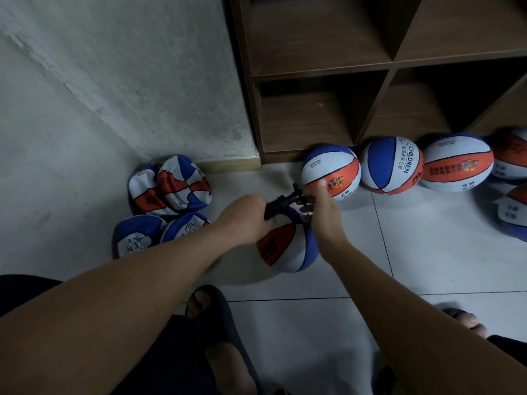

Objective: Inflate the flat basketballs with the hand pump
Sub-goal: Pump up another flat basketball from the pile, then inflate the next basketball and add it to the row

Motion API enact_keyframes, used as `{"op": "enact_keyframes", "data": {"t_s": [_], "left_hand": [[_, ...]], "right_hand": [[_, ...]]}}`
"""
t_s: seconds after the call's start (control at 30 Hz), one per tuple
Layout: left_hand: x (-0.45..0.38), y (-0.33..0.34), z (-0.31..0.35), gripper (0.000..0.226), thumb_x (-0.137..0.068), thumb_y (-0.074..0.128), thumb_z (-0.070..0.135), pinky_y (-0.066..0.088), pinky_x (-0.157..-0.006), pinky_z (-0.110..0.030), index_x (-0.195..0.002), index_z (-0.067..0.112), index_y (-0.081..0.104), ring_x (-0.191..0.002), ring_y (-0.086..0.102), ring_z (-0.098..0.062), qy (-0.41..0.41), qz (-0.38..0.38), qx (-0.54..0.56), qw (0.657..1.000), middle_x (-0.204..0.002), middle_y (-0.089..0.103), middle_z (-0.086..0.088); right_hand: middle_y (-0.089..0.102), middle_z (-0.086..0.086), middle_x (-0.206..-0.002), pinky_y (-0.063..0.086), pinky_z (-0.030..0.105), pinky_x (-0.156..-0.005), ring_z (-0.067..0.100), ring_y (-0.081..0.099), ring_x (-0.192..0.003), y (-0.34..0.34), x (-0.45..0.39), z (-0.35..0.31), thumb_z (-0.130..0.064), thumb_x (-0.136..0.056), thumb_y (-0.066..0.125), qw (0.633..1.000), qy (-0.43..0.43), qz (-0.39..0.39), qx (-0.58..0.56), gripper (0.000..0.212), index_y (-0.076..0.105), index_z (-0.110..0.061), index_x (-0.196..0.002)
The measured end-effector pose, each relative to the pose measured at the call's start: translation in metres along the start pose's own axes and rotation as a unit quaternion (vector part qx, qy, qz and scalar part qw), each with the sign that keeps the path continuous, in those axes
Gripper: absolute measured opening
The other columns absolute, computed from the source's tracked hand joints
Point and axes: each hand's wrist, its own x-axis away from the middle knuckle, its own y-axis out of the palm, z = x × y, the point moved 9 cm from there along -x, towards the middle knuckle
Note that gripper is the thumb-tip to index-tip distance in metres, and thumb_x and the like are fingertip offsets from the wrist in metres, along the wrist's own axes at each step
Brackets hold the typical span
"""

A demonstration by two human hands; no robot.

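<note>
Pump on ball, floor, near shelf.
Left hand (245, 219) clenches pump (281, 202) over ball (288, 246); right hand (325, 215), fingers (322, 186) straight, at pump's far end.

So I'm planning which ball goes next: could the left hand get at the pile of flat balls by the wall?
Probably not yet: the left hand grips the pump, though the flat balls lie close beside it with bare floor between.
</note>
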Motion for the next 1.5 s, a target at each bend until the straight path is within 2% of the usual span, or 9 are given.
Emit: {"op": "enact_keyframes", "data": {"t_s": [0.1,0.23,0.53,0.7,0.93,1.13,1.3,1.4,1.5], "left_hand": [[-0.002,-0.004,-0.021,0.028,-0.103,0.07,0.033,0.041,-0.055,-0.031,-0.079,0.023,0.06,-0.068,0.065,-0.019,-0.035,0.01,0.013,0.999,-0.076,0.066,-0.002],[-0.004,-0.001,-0.043,0.027,-0.103,0.07,0.036,0.039,-0.054,-0.031,-0.085,0.019,0.06,-0.069,0.062,-0.019,-0.069,0.004,0.03,0.997,-0.076,0.061,-0.001],[-0.012,0.04,-0.055,0.05,-0.098,0.074,0.053,0.05,-0.059,-0.029,-0.098,0.003,0.075,-0.061,0.063,-0.02,-0.168,-0.018,0.231,0.958,-0.082,0.076,-0.01],[-0.008,0.066,-0.037,0.065,-0.087,0.079,0.07,0.052,-0.057,-0.028,-0.096,0.006,0.075,-0.062,0.072,-0.016,-0.187,-0.02,0.236,0.953,-0.078,0.079,-0.007],[-0.016,0.071,-0.024,0.028,-0.088,0.082,0.029,0.055,-0.061,-0.032,-0.098,0.007,0.068,-0.081,0.076,-0.027,-0.165,-0.016,0.178,0.97,-0.093,0.077,-0.014],[-0.008,0.06,-0.005,0.018,-0.101,0.073,0.03,0.061,-0.071,-0.037,-0.099,0.013,0.067,-0.089,0.073,-0.027,-0.102,0.057,0.102,0.988,-0.096,0.073,-0.008],[-0.009,-0.012,-0.003,0.019,-0.102,0.072,0.032,0.061,-0.066,-0.036,-0.107,0.015,0.076,-0.083,0.074,-0.025,-0.106,0.166,0.077,0.977,-0.093,0.075,-0.004],[-0.001,-0.06,-0.007,0.023,-0.101,0.074,0.034,0.04,-0.049,-0.027,-0.108,0.012,0.074,-0.068,0.066,-0.021,-0.104,0.148,0.037,0.983,-0.083,0.068,-0.003],[0.013,-0.097,-0.012,0.023,-0.099,0.076,0.036,0.053,-0.053,-0.033,-0.102,0.014,0.07,-0.067,0.07,-0.021,-0.109,0.117,0.054,0.986,-0.079,0.07,-0.006]], "right_hand": [[0.065,0.007,-0.141,0.051,0.042,-0.103,0.028,0.059,-0.131,0.012,-0.013,0.011,-0.045,-0.113,0.049,0.95,-0.064,-0.07,0.296,0.04,0.06,-0.024,-0.145],[0.051,-0.004,-0.159,0.04,0.049,-0.114,0.026,0.035,-0.144,0.021,-0.005,0.03,-0.068,-0.097,0.062,0.854,-0.105,-0.104,0.498,0.074,0.047,-0.027,-0.157],[0.027,0.0,-0.168,0.052,0.055,-0.113,0.033,0.04,-0.149,-0.004,0.023,0.087,-0.082,-0.053,0.09,0.858,0.039,-0.232,0.456,0.147,0.012,-0.034,-0.168],[0.022,-0.006,-0.167,0.049,0.055,-0.117,0.028,0.035,-0.15,-0.005,0.032,0.092,-0.074,-0.055,0.094,0.846,-0.025,-0.246,0.473,0.144,0.009,-0.039,-0.165],[0.026,-0.007,-0.164,0.039,0.055,-0.123,0.024,0.027,-0.151,0.013,0.049,0.081,-0.077,-0.052,0.092,0.836,-0.114,-0.198,0.498,0.143,0.014,-0.036,-0.164],[0.03,-0.008,-0.161,0.046,0.053,-0.119,0.024,0.033,-0.147,0.009,0.045,0.08,-0.077,-0.052,0.092,0.838,-0.114,-0.197,0.496,0.138,0.019,-0.038,-0.163],[0.032,-0.008,-0.16,0.052,0.052,-0.112,0.025,0.039,-0.144,0.002,0.041,0.078,-0.077,-0.051,0.093,0.846,-0.096,-0.206,0.483,0.135,0.022,-0.04,-0.16],[0.037,-0.005,-0.158,0.055,0.05,-0.108,0.025,0.047,-0.139,0.002,0.038,0.071,-0.079,-0.049,0.093,0.844,-0.082,-0.216,0.484,0.135,0.026,-0.038,-0.159],[0.039,-0.004,-0.158,0.057,0.047,-0.106,0.023,0.049,-0.137,0.01,0.03,0.053,-0.084,-0.045,0.091,0.85,-0.088,-0.203,0.477,0.139,0.028,-0.036,-0.159]]}}
